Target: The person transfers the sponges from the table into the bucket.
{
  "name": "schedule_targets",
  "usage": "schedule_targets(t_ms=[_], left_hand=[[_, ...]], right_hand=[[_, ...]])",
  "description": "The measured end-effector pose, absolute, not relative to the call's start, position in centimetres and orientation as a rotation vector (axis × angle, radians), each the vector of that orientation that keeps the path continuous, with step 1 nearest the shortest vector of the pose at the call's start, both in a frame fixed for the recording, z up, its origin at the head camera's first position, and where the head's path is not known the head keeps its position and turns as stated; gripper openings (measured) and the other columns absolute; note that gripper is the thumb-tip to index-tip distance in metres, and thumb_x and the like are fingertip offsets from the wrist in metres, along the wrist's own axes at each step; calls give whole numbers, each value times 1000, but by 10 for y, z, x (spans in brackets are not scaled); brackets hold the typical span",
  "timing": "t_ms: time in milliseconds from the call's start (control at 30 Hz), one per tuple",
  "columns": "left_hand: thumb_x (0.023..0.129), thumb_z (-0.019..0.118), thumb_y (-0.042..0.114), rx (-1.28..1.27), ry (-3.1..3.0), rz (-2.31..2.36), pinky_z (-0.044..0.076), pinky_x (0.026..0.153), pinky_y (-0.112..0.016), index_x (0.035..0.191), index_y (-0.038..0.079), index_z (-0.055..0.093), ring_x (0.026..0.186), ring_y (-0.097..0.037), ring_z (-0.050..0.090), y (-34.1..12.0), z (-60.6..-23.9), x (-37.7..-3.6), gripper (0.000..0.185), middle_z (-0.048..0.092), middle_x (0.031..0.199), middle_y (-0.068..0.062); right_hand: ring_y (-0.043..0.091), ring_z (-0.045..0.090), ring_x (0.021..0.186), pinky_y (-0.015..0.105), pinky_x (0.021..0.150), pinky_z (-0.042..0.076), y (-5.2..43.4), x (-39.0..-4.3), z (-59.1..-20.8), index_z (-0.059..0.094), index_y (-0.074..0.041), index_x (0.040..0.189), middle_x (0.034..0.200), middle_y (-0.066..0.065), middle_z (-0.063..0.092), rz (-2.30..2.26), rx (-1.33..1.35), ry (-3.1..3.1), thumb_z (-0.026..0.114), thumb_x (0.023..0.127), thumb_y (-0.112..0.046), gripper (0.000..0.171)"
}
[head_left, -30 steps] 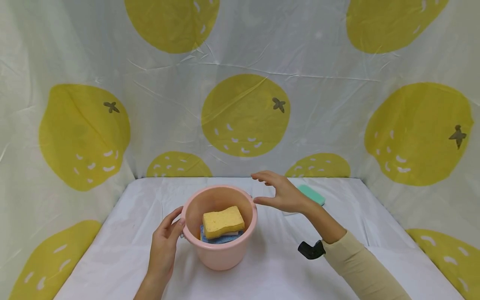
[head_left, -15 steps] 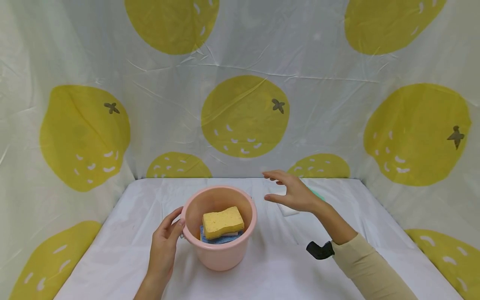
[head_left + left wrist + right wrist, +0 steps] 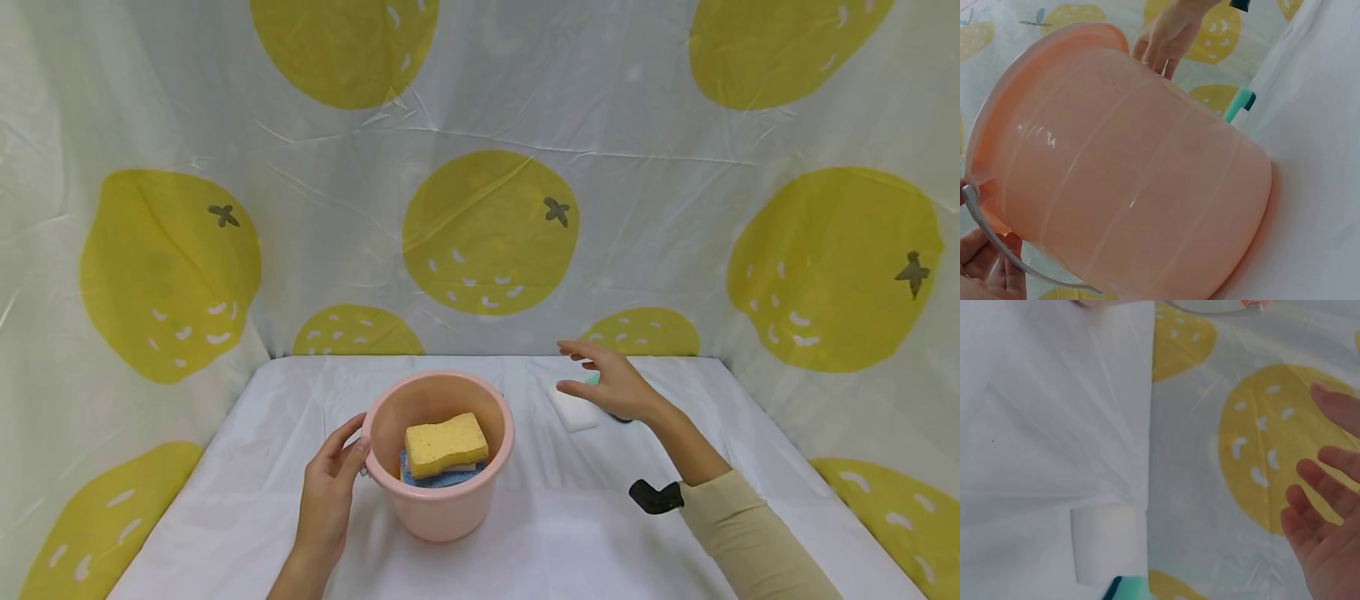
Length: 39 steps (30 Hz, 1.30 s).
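Note:
My left hand [image 3: 327,487] grips the rim of a pink bucket [image 3: 442,515], thumb at the top edge. In the left wrist view its fingers sit near the bucket's grey handle [image 3: 1040,276]. Inside the bucket, a yellow sponge [image 3: 446,442] lies on top of a blue sponge [image 3: 444,480]; a pale edge shows between them. My right hand [image 3: 615,383] hovers to the right of the bucket with fingers spread and nothing in its grasp. Below it lie a white sponge block [image 3: 573,412] and a green sponge with a dark pad [image 3: 1130,589], largely hidden by the hand in the head view.
A white cloth [image 3: 555,542] covers the table. Behind and at both sides hang curtains [image 3: 645,242] printed with yellow lemons. A black wrist mount [image 3: 656,497] sticks out from the right sleeve.
My right hand has moved away from the bucket's right rim, further right, uncovering the white block and covering most of the green sponge. The left hand and bucket stay put.

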<state>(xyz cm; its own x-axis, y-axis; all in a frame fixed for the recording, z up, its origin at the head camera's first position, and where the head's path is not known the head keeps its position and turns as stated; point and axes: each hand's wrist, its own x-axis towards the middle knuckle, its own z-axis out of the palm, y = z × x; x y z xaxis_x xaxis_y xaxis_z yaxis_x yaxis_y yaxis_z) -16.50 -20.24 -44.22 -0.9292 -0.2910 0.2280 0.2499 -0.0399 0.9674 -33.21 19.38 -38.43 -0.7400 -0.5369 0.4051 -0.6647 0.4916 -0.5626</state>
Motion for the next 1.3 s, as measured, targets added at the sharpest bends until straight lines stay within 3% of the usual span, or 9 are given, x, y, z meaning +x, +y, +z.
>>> schedule_targets(t_ms=[833,1300], left_hand=[[106,63,19,35,-1879,-2024,48,91,-22,145,3,57,108,-13,64,-203,-442,-165,43,60,138,-23],[106,63,17,54,-1865,-2032,49,88,-23,144,2,58,103,-13,64,-201,-441,-164,42,61,135,-22]], right_hand=[[49,51,127,62,105,40,253,-354,-426,44,5,152,140,29,55,1111,726,-2667,75,98,-26,69],[49,51,126,61,106,40,271,-363,-452,42,9,151,138,31,56,1124,534,-2730,75,98,-31,74]])
